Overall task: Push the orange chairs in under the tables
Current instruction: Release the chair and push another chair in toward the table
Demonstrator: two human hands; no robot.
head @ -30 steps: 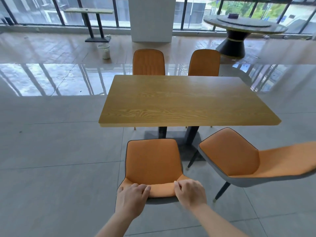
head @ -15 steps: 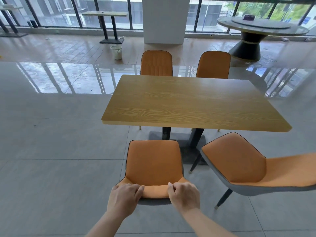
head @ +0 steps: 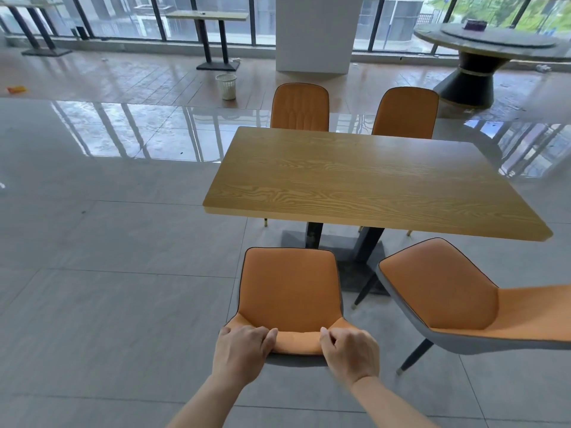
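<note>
Grey floor tiles point(head: 92, 304) fill the foreground of a glass-walled dining hall; farther off the floor is glossy and mirrors the window frames. Centre: a rectangular wooden table point(head: 364, 180) on a dark pedestal base point(head: 349, 261). Two orange chairs stand at its far side, the far left chair point(head: 299, 108) and the far right chair point(head: 405, 114), their backs rising just above the tabletop edge. On the near side, the near chair point(head: 290, 288) stands clear of the table, its seat wholly outside the tabletop's edge, backrest toward the viewer. The left hand point(head: 242, 350) and right hand point(head: 350, 350) both curl their fingers over the top rim of this backrest, gripping it side by side with a gap between them. To the right, a second pulled-out chair point(head: 457, 291) sits angled away from the table. Background: a white waste basket point(head: 226, 86), a white pillar point(head: 315, 32), a high narrow table point(head: 207, 17) by the windows, and a round dark table point(head: 494, 44). No legible writing or brand marks are visible.
</note>
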